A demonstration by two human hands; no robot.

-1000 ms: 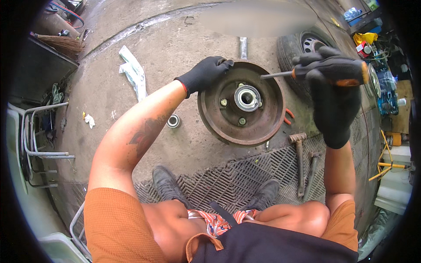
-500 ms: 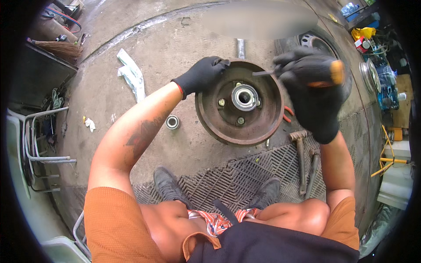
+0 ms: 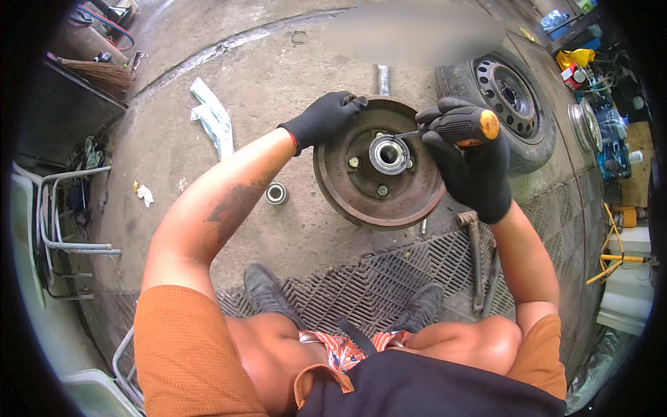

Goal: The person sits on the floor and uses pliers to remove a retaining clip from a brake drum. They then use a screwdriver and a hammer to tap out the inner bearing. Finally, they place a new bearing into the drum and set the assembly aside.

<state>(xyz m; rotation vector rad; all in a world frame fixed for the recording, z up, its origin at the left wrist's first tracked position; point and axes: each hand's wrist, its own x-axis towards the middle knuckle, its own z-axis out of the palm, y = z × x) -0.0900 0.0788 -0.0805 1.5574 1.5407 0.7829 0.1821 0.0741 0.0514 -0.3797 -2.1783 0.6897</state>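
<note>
A rusty brake drum (image 3: 345, 200) rests on the concrete in front of me. My left hand (image 3: 325, 121), in a black glove, is closed around its far left rim. My right hand (image 3: 472, 170), gloved too, grips a screwdriver (image 3: 489, 124) by its orange-and-black handle. The dark shaft points left, and its tip is at the upper edge of the shiny bearing (image 3: 388, 154) in the drum's hub; whether it touches cannot be told. Several bolts surround the hub. Another bearing (image 3: 276, 193) stands on the floor, left of the drum.
A wheel with a tyre (image 3: 511, 97) lies beyond my right hand. A hammer (image 3: 474, 260) is on the black grid mat (image 3: 319, 288) near my right foot. A crumpled plastic wrapper (image 3: 212, 117) is at the left, with metal-legged chairs (image 3: 73, 247) farther out.
My right hand has moved left and brought the screwdriver tip from above the drum's right rim to the bearing. My left hand keeps its grip on the rim.
</note>
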